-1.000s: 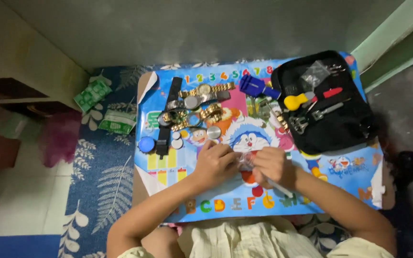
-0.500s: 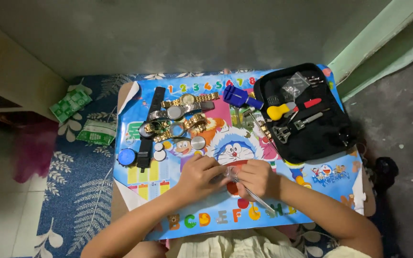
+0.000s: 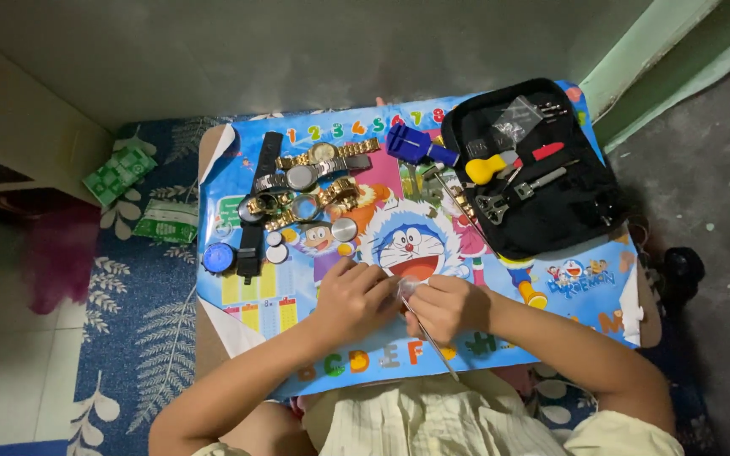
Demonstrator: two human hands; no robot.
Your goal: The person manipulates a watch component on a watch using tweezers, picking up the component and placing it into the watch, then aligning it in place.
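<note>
My left hand (image 3: 355, 297) and my right hand (image 3: 448, 306) meet over the colourful cartoon mat (image 3: 255, 300) on a small low table. Between their fingertips sits a small clear plastic piece (image 3: 407, 289); what it wraps is too small to tell. My right hand also grips a thin metal tool (image 3: 434, 344) that slants down toward my lap. Beyond my hands lie several wristwatches (image 3: 314, 179) with gold and silver bands, a black strap (image 3: 257, 221) and loose round watch parts (image 3: 345, 230).
An open black tool case (image 3: 589, 207) at the right holds a yellow-handled tool (image 3: 485, 167), a red tool and pliers. A blue tool (image 3: 416, 145) lies near it, a blue round lid (image 3: 218, 257) at the mat's left. Green packets (image 3: 118, 173) lie on the blue rug.
The view has shifted, so the table sits differently in the frame. My hands stay pressed together over the same spot on the mat, with only small finger motion.
</note>
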